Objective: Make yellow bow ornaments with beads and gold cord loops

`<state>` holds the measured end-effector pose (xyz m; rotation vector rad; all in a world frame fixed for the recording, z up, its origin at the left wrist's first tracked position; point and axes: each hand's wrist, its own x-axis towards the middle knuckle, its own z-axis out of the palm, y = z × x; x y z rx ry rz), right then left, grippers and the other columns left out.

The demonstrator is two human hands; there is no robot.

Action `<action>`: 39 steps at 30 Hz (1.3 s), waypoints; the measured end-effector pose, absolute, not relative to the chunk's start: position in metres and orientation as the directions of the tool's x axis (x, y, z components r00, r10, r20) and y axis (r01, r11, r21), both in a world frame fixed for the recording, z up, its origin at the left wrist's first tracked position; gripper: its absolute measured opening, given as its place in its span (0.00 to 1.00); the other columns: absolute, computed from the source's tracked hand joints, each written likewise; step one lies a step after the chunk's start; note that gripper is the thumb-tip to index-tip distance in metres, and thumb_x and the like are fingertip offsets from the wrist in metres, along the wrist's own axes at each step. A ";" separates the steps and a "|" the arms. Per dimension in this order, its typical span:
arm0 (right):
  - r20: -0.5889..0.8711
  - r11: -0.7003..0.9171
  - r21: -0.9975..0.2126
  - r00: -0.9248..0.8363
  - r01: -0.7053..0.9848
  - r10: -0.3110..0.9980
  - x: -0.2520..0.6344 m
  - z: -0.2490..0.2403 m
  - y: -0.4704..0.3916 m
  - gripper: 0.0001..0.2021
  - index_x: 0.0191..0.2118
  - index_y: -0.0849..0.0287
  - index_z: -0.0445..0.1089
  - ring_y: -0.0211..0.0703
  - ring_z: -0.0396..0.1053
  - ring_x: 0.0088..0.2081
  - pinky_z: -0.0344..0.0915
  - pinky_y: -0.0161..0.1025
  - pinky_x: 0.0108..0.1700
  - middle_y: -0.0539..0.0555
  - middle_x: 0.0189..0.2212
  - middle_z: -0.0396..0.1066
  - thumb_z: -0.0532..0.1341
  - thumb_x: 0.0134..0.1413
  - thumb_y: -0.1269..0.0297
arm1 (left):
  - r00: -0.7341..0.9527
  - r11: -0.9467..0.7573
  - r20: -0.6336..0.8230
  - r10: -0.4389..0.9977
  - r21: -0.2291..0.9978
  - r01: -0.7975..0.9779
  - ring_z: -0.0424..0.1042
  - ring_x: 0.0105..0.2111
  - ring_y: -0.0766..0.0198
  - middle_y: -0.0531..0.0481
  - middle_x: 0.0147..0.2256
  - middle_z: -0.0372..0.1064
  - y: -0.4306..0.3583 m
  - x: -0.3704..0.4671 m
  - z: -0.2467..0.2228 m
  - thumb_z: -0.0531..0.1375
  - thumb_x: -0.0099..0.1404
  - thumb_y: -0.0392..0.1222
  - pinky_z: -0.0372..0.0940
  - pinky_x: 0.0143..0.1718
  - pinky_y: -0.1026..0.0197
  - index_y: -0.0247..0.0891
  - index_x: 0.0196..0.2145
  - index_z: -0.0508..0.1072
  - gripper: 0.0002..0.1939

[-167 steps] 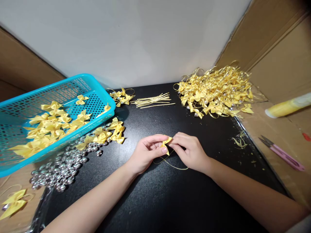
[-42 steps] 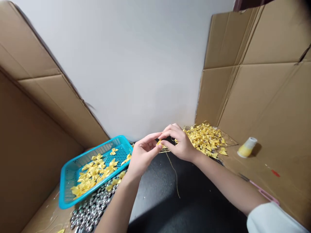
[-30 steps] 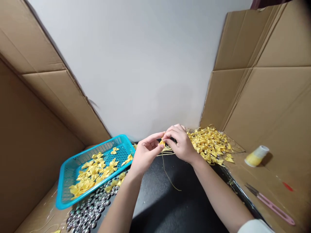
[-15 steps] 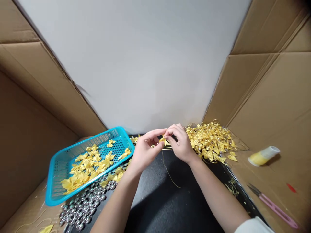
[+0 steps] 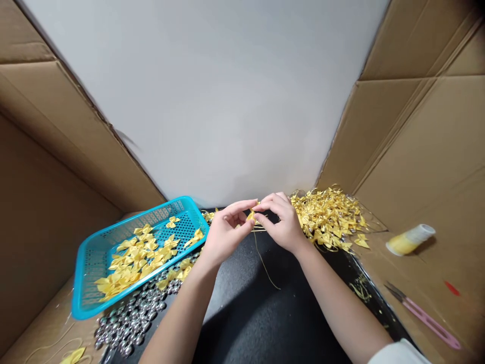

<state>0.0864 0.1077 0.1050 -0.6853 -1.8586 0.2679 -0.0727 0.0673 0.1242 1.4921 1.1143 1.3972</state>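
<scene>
Between my two hands, over the far part of the black work surface [image 5: 257, 313], is a small yellow ribbon bow [image 5: 250, 216]. My left hand [image 5: 229, 227] pinches it from the left, thumb and forefinger closed on its edges. My right hand [image 5: 280, 220] has thumb and forefinger together at the bow's right side, where the fingers hide much of it. A thin gold cord [image 5: 265, 267] hangs from beneath the bow and trails onto the black surface. Whether the right fingers grip bow or cord at that spot is hard to see.
At left a blue plastic basket [image 5: 81, 283] holds many yellow bows; silver beads [image 5: 131, 318] lie before it. A heap of strung bows [image 5: 329, 215] sits at right. On the cardboard are a thread spool [image 5: 411, 240], pink-handled snips [image 5: 428, 319] and a red scrap [image 5: 451, 288].
My fingertips have shifted slightly around the bow, the right thumb and forefinger now at its right side. The hanging cord has moved a little. The view has tilted very slightly.
</scene>
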 end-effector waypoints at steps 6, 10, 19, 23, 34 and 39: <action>0.795 0.825 -0.432 -0.278 0.366 0.539 0.085 0.104 0.106 0.06 0.29 0.55 0.69 0.43 0.66 0.35 0.59 0.45 0.42 0.50 0.28 0.71 0.62 0.57 0.70 | -0.005 -0.287 0.288 0.958 0.956 0.057 0.62 0.25 0.69 0.45 0.37 0.77 0.064 -0.066 0.121 0.67 0.52 0.35 0.61 0.27 0.65 0.36 0.42 0.80 0.17; 0.821 0.835 -0.462 -0.213 0.297 0.530 0.079 0.098 0.106 0.07 0.30 0.56 0.66 0.43 0.66 0.36 0.60 0.44 0.41 0.50 0.28 0.70 0.59 0.60 0.71 | -0.006 -0.239 0.239 0.971 0.970 -0.040 0.65 0.27 0.68 0.45 0.36 0.78 0.066 -0.066 0.118 0.67 0.53 0.35 0.64 0.31 0.64 0.35 0.42 0.80 0.16; 0.826 0.829 -0.506 -0.141 0.239 0.545 0.079 0.096 0.103 0.07 0.30 0.56 0.64 0.43 0.65 0.36 0.61 0.42 0.40 0.51 0.29 0.68 0.58 0.60 0.71 | -0.022 -0.203 0.202 0.979 0.978 -0.043 0.66 0.28 0.67 0.45 0.36 0.78 0.071 -0.068 0.115 0.66 0.51 0.33 0.64 0.32 0.64 0.35 0.41 0.80 0.17; 0.834 0.841 -0.504 -0.145 0.196 0.533 0.080 0.098 0.102 0.07 0.30 0.56 0.65 0.42 0.65 0.36 0.61 0.41 0.41 0.51 0.29 0.68 0.59 0.60 0.71 | 0.005 -0.203 0.203 0.979 0.979 -0.034 0.65 0.27 0.67 0.45 0.34 0.77 0.072 -0.070 0.115 0.66 0.51 0.33 0.63 0.31 0.64 0.34 0.41 0.80 0.17; 0.736 0.745 -0.667 -0.152 0.002 0.660 0.078 0.085 0.112 0.04 0.37 0.54 0.73 0.43 0.68 0.39 0.66 0.43 0.44 0.52 0.34 0.70 0.66 0.53 0.66 | 0.013 -0.178 0.181 0.983 0.977 -0.113 0.64 0.28 0.70 0.47 0.38 0.77 0.063 -0.073 0.123 0.66 0.53 0.33 0.64 0.33 0.66 0.38 0.44 0.80 0.19; 0.762 0.764 -0.644 -0.063 0.035 0.645 0.074 0.083 0.108 0.04 0.35 0.55 0.73 0.42 0.67 0.37 0.66 0.43 0.41 0.51 0.32 0.68 0.67 0.51 0.65 | 0.013 -0.206 0.209 0.978 0.972 -0.113 0.65 0.30 0.70 0.46 0.42 0.76 0.062 -0.071 0.122 0.66 0.54 0.34 0.64 0.34 0.67 0.39 0.45 0.79 0.18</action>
